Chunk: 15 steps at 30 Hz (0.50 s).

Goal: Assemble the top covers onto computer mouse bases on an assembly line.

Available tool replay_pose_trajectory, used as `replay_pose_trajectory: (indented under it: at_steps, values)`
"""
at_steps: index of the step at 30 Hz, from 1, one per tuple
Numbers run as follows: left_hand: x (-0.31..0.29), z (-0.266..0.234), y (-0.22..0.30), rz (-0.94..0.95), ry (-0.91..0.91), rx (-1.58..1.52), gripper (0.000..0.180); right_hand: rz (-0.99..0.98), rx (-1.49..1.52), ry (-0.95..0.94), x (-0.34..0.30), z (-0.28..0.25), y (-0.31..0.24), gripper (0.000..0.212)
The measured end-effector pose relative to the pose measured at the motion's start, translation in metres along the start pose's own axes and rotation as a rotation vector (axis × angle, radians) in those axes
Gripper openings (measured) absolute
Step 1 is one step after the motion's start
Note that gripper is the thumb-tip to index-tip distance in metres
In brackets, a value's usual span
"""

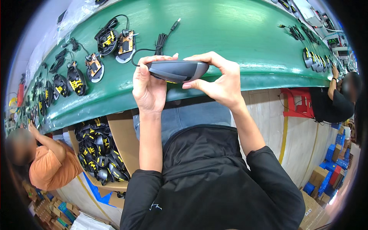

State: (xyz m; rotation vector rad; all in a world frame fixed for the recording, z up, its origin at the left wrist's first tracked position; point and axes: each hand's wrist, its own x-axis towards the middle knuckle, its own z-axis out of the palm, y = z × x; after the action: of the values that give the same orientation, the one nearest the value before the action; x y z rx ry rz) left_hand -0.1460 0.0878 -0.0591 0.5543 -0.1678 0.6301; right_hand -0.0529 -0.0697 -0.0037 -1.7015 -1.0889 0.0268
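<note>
Between my two hands is a dark grey computer mouse (174,69), held up on its side above the near edge of the green table. My left hand (149,84) grips its left end, thumb in front and fingers behind. With thumb and forefinger, my right hand (220,78) pinches the right end from below and above. A little yellow shows along the mouse's lower edge. From its left end a black cord loops back to a tied cable bundle (161,44) lying on the table, ending in a plug (175,25).
Opened mice with bare circuit boards (125,43) lie along the left of the green table (214,34). A carton (122,142) of black-and-yellow mouse shells (101,149) stands below. Finished mice (314,59) rest far right. Co-workers sit at left (55,165) and right (331,103), near a red stool (297,101).
</note>
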Motion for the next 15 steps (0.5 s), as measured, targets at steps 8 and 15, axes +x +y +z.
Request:
replay_pose_trajectory:
  at_steps: [8, 15]
  values:
    - [-0.003, 0.017, -0.013, -0.044, 0.151, 0.458, 0.047, 0.387, 0.498, 0.239, -0.004, -0.026, 0.015, 0.039]
    - [-0.007, 0.009, -0.005, -0.153, -0.006, 0.707, 0.036, 0.693, 0.249, 0.618, 0.000, -0.178, 0.105, 0.036]
